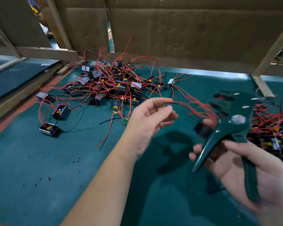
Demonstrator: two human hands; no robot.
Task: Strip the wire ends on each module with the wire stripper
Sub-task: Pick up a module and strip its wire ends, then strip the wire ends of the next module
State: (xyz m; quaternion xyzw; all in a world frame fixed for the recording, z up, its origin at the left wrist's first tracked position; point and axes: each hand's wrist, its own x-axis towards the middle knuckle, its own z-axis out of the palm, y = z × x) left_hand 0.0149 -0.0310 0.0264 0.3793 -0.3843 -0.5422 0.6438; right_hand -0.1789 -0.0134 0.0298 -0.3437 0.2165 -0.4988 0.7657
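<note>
While the left hand [150, 118] pinches red wires [183, 105] at frame centre, the right hand [235, 162], lower right, grips the green wire stripper [232, 128] by its handles. The wires arc left-to-right down to a blurred black module [202, 128] beside the stripper. Their pinched ends probably lie left of the tool's head.

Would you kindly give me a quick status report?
Left hand pinches red wire bundle. Right hand grips dark green wire stripper. Black boxy module at its fingertips. Nothing between.
</note>
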